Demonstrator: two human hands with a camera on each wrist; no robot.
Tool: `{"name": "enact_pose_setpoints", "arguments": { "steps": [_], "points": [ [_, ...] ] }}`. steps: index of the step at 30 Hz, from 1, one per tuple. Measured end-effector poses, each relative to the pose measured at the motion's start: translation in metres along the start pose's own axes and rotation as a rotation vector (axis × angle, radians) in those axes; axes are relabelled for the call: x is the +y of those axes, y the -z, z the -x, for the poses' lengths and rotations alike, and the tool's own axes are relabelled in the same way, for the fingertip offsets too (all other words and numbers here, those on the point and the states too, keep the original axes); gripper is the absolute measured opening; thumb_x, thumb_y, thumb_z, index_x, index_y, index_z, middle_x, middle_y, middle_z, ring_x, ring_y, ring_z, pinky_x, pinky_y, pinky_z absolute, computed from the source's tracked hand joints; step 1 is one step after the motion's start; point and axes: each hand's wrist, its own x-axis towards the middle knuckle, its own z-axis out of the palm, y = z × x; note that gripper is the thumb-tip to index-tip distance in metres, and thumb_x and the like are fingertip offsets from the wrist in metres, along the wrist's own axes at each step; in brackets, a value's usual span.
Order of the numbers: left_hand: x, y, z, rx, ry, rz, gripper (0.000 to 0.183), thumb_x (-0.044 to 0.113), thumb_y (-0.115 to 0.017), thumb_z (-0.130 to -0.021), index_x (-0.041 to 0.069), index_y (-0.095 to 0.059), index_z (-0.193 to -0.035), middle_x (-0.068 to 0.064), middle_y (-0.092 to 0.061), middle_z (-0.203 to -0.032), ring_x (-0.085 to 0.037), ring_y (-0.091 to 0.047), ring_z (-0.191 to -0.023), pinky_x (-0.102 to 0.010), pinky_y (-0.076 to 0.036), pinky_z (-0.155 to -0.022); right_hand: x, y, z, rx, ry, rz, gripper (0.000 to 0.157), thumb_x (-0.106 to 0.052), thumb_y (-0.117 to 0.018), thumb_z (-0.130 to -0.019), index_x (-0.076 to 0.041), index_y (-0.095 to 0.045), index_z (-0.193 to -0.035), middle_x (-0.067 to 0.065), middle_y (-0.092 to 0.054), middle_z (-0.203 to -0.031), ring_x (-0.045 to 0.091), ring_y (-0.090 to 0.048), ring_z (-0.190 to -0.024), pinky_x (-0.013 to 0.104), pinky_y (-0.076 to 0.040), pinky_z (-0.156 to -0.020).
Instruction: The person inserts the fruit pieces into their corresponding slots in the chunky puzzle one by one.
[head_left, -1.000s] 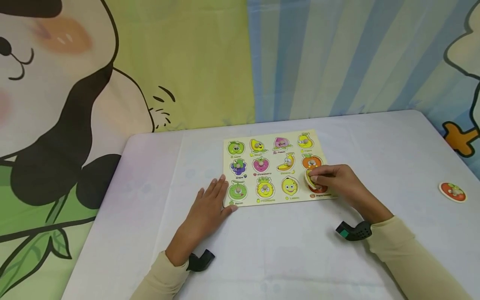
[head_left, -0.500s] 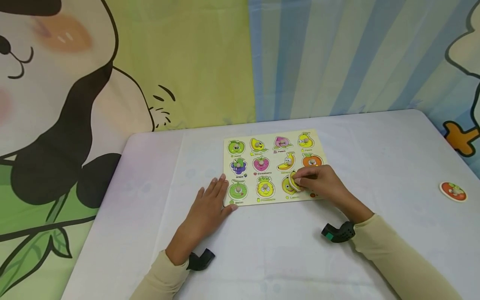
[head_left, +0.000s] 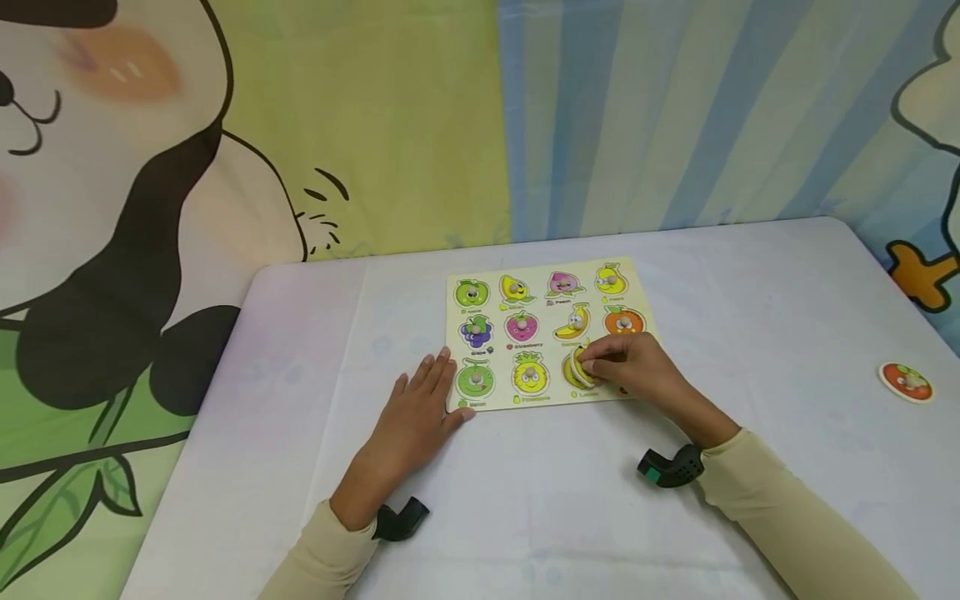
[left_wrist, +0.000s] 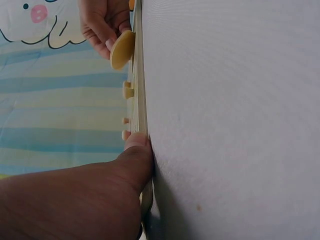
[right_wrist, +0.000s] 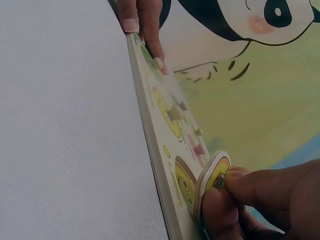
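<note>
A cream fruit puzzle board (head_left: 495,350) lies on the white table. My right hand (head_left: 637,367) pinches a yellow lemon puzzle piece (right_wrist: 215,175) between thumb and fingers. The piece stands tilted on edge over the lemon spot (right_wrist: 185,185) in the board's front row. In the left wrist view the same piece shows its plain wooden edge. My left hand (head_left: 420,408) lies flat with fingers spread at the board's left front corner, the thumb (left_wrist: 136,142) against its front edge.
Knobbed pieces such as the pineapple (head_left: 531,377), melon (head_left: 476,381) and banana (head_left: 572,322) sit in the board. A red puzzle piece (head_left: 906,382) lies far right on the table (head_left: 570,500). A printed cloth (head_left: 375,125) hangs behind.
My right hand has moved left with the lemon piece, from the board's right front corner to over the lemon spot. My left hand has stayed in place.
</note>
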Motion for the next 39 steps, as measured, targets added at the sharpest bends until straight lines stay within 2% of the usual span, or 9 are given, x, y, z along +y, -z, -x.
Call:
{"name": "enact_pose_setpoints", "arguments": {
  "steps": [2, 10, 17, 26, 39],
  "points": [
    [-0.0003, 0.0004, -0.0001, -0.001, -0.002, 0.003, 0.081, 0.047, -0.059, -0.094, 0.003, -0.025, -0.153, -0.011, -0.017, -0.160, -0.030, -0.013, -0.147, -0.057, -0.018, -0.112, -0.0008, -0.0003, 0.0008, 0.010, 0.025, 0.020, 0.010, -0.012, -0.071, -0.089, -0.007, -0.075, -0.097, 0.005, -0.070, -0.094, 0.019, -0.055, -0.073, 0.025, -0.044, -0.050],
    [-0.0001, 0.0023, -0.0012, -0.015, -0.009, 0.010, 0.079, 0.047, -0.055, -0.096, 0.003, -0.023, -0.154, -0.011, -0.016, -0.160, -0.030, -0.012, -0.147, -0.057, -0.019, -0.112, 0.0002, -0.0040, 0.0010, 0.051, 0.162, 0.118, 0.007, -0.008, -0.072, -0.088, -0.007, -0.076, -0.094, 0.002, -0.071, -0.091, 0.017, -0.061, -0.085, 0.024, -0.049, -0.069],
    [0.0002, 0.0025, -0.0008, -0.014, -0.006, 0.005, 0.079, 0.047, -0.056, -0.096, 0.002, -0.024, -0.153, -0.012, -0.016, -0.160, -0.031, -0.012, -0.147, -0.057, -0.018, -0.112, 0.0014, -0.0075, 0.0000, 0.058, 0.237, 0.169, 0.009, -0.005, -0.071, -0.088, -0.007, -0.077, -0.096, 0.002, -0.071, -0.093, 0.016, -0.063, -0.087, 0.028, -0.050, -0.075],
    [-0.0005, 0.0018, 0.0001, -0.003, -0.011, 0.017, 0.079, 0.046, -0.057, -0.096, 0.001, -0.025, -0.153, -0.013, -0.016, -0.160, -0.032, -0.012, -0.146, -0.058, -0.018, -0.111, -0.0009, -0.0077, 0.0024, 0.048, 0.198, 0.171, 0.012, -0.004, -0.070, -0.089, -0.007, -0.076, -0.099, 0.003, -0.070, -0.098, 0.016, -0.063, -0.089, 0.029, -0.051, -0.076],
    [-0.0012, -0.0007, -0.0008, -0.002, -0.007, 0.016, 0.080, 0.046, -0.057, -0.096, 0.002, -0.024, -0.153, -0.012, -0.015, -0.160, -0.031, -0.012, -0.147, -0.058, -0.018, -0.112, -0.0055, -0.0099, 0.0022, 0.050, 0.234, 0.240, 0.009, -0.003, -0.071, -0.088, -0.005, -0.076, -0.096, 0.003, -0.070, -0.096, 0.017, -0.063, -0.088, 0.035, -0.050, -0.077]
  ]
}}
